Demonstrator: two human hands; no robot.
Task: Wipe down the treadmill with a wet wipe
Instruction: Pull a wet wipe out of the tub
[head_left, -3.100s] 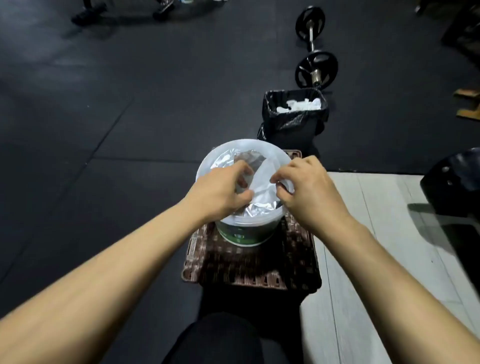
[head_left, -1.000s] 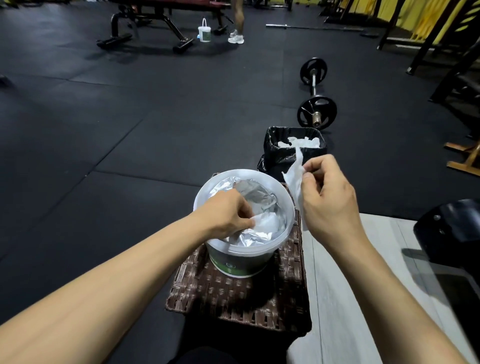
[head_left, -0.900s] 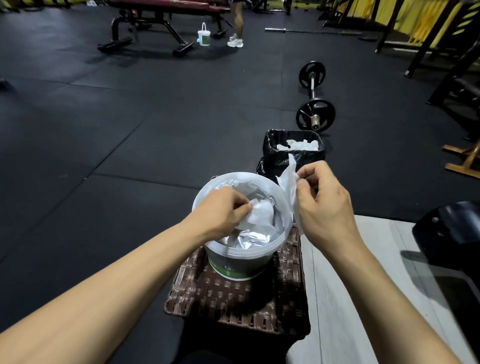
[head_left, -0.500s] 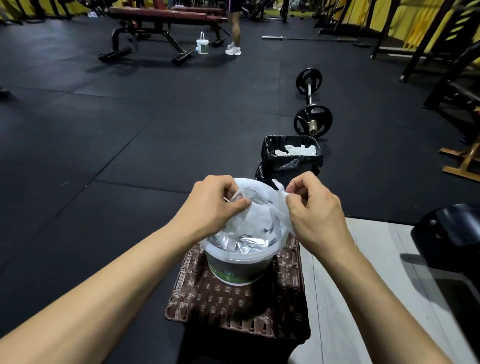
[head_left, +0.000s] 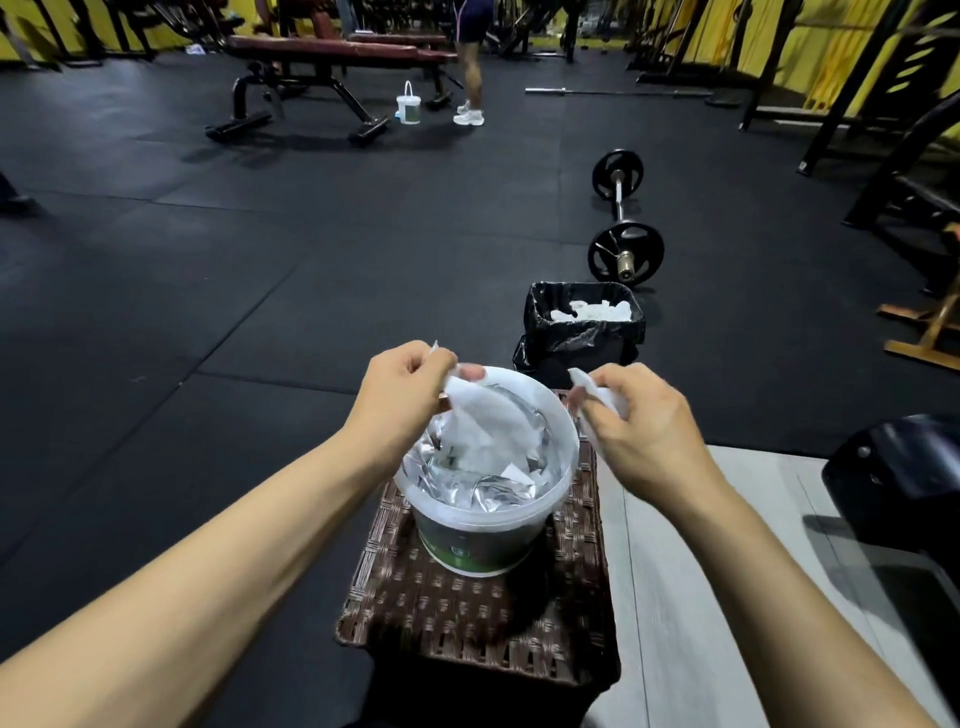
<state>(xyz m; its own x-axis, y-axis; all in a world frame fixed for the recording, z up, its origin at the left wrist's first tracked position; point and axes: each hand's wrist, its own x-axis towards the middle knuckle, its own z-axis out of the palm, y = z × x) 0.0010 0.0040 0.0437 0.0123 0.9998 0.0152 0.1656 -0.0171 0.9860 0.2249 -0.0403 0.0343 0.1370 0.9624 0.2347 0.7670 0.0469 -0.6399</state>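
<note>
White wipe (head_left: 480, 431) hangs from my left hand (head_left: 402, 395), pinched, trailing down into the tub (head_left: 488, 514). Right hand (head_left: 636, 421) pinches another piece, probably torn free; treadmill (head_left: 893, 478) lies rightward.

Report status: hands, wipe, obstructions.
Left hand pinching white wet wipe above white plastic wipe tub. Right hand gripping separate white wipe piece. Nothing in the way.

Dim overhead light, wide-angle edge distortion
</note>
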